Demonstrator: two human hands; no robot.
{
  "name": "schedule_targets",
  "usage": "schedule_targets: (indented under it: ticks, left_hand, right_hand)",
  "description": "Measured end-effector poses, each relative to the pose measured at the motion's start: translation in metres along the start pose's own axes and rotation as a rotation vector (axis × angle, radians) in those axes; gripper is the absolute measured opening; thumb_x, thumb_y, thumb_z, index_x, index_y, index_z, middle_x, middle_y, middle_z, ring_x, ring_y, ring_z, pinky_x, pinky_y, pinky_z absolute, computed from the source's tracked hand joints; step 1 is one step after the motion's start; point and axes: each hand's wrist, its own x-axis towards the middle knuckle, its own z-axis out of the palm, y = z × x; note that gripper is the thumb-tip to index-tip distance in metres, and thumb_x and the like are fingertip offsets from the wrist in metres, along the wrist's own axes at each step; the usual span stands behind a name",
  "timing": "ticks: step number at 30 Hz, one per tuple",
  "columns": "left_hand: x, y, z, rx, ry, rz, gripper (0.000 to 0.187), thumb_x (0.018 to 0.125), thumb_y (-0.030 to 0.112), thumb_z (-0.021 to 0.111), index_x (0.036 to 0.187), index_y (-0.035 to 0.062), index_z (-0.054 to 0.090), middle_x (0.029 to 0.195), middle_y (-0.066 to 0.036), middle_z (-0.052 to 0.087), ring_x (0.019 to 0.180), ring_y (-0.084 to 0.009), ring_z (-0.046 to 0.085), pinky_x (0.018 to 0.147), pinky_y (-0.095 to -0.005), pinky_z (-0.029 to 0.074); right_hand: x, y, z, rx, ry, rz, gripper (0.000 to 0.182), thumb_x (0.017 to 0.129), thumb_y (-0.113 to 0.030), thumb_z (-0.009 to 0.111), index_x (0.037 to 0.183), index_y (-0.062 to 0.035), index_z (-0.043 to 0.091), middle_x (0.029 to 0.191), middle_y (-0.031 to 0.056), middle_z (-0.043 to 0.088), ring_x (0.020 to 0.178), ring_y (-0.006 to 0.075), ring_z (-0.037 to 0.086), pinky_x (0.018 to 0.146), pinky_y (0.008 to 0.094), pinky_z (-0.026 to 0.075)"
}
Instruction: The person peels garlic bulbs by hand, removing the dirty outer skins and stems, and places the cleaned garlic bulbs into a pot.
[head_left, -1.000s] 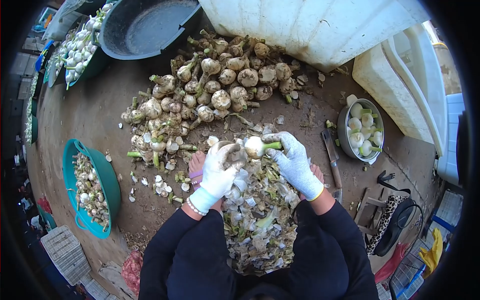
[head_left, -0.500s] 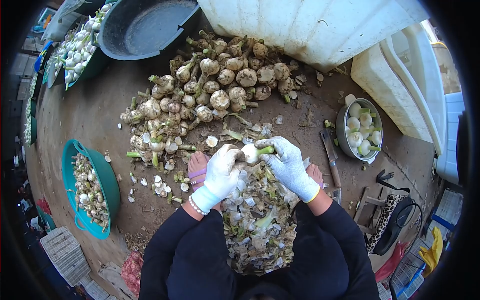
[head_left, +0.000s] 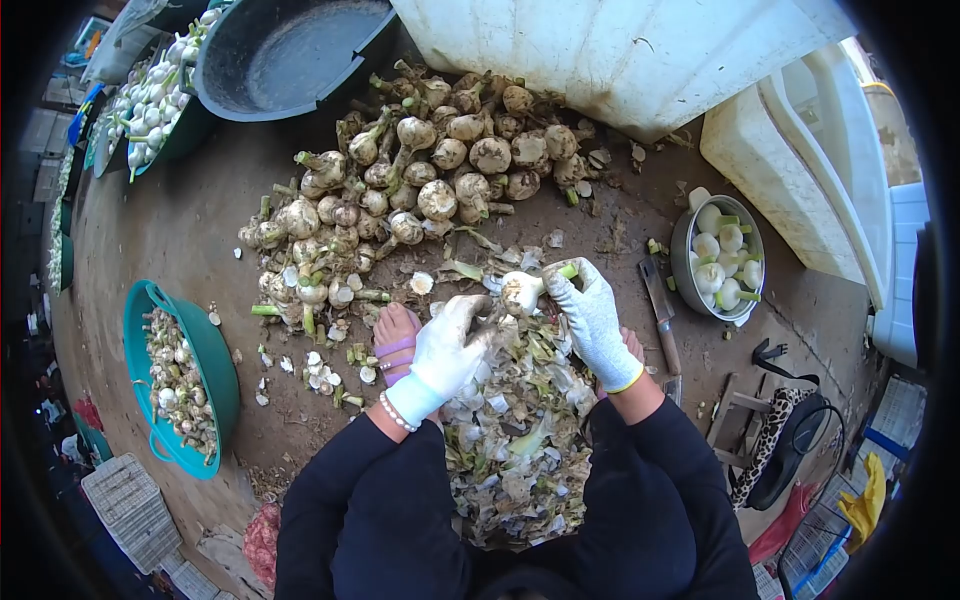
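Note:
A garlic bulb (head_left: 520,292) with a short green stem is held in front of me, over the peelings between my feet. My right hand (head_left: 592,328), in a pale glove, pinches its stem end between thumb and fingers. Just left of the bulb is my left hand (head_left: 450,346), in a white glove soiled at the fingertips. Its fingers are curled toward the thumb; whatever lies between them is hidden. Beneath both hands spreads a heap of loose garlic skins (head_left: 520,440). Beyond them rises a pile of soil-stained garlic bulbs (head_left: 437,200).
To the right, a metal pot (head_left: 683,262) contains peeled bulbs, with a knife (head_left: 660,312) on the ground beside it. A teal basin (head_left: 226,395) of small garlic pieces stands left. A dark tub (head_left: 290,60) and a white container (head_left: 620,60) are at the back.
The bulb now shows a browner side and sits slightly further right. My left hand has come off it, moving down and left; my right hand has shifted a little right with the stem.

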Motion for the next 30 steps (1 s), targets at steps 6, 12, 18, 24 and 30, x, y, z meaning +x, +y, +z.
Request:
schedule_targets:
  ticks: [6, 12, 18, 24, 30]
  left_hand:
    - [0.002, -0.013, 0.020, -0.442, 0.105, -0.133, 0.071, 0.072, 0.019, 0.077, 0.132, -0.0015, 0.045, 0.123, -0.017, 0.055, 0.114, -0.0295, 0.055, 0.097, -0.0359, 0.044]
    - [0.004, -0.018, 0.015, -0.618, 0.279, -0.247, 0.069, 0.071, 0.011, 0.078, 0.130, -0.0011, 0.046, 0.121, -0.014, 0.055, 0.110, -0.0227, 0.057, 0.092, -0.0318, 0.047]
    - [0.006, -0.001, 0.001, -0.087, 0.358, -0.021, 0.063, 0.068, 0.010, 0.078, 0.124, 0.0002, 0.050, 0.117, -0.016, 0.055, 0.105, -0.0310, 0.058, 0.090, -0.0353, 0.048]
    - [0.004, 0.001, 0.001, -0.117, 0.372, -0.042, 0.064, 0.067, 0.011, 0.079, 0.123, 0.0002, 0.051, 0.116, -0.018, 0.056, 0.105, -0.0339, 0.058, 0.090, -0.0368, 0.048]
    - [0.001, -0.016, 0.016, -0.443, 0.335, -0.200, 0.062, 0.069, 0.011, 0.078, 0.124, -0.0015, 0.050, 0.115, -0.018, 0.056, 0.106, -0.0330, 0.058, 0.090, -0.0364, 0.048]
  right_hand:
    - [-0.003, 0.005, 0.011, 0.000, -0.055, 0.007, 0.030, 0.092, -0.030, 0.065, 0.099, -0.0017, 0.058, 0.077, 0.0021, 0.061, 0.061, 0.0065, 0.054, 0.051, 0.0218, 0.043]
    - [-0.006, 0.012, 0.005, -0.083, -0.247, -0.057, 0.033, 0.098, -0.024, 0.054, 0.120, -0.0001, 0.055, 0.101, 0.0069, 0.063, 0.090, 0.0144, 0.059, 0.082, 0.0294, 0.048]
    - [-0.013, -0.002, 0.021, -0.228, -0.272, -0.155, 0.028, 0.097, -0.021, 0.052, 0.115, -0.0012, 0.059, 0.102, 0.0123, 0.063, 0.094, 0.0198, 0.060, 0.086, 0.0325, 0.046]
    - [-0.015, -0.009, 0.022, -0.255, -0.309, -0.121, 0.024, 0.092, -0.016, 0.053, 0.108, 0.0000, 0.060, 0.092, 0.0143, 0.063, 0.085, 0.0204, 0.061, 0.078, 0.0335, 0.048]
    - [-0.014, -0.005, 0.015, 0.012, -0.300, 0.019, 0.025, 0.097, -0.021, 0.056, 0.111, -0.0011, 0.059, 0.091, 0.0033, 0.063, 0.075, 0.0074, 0.059, 0.069, 0.0226, 0.048]
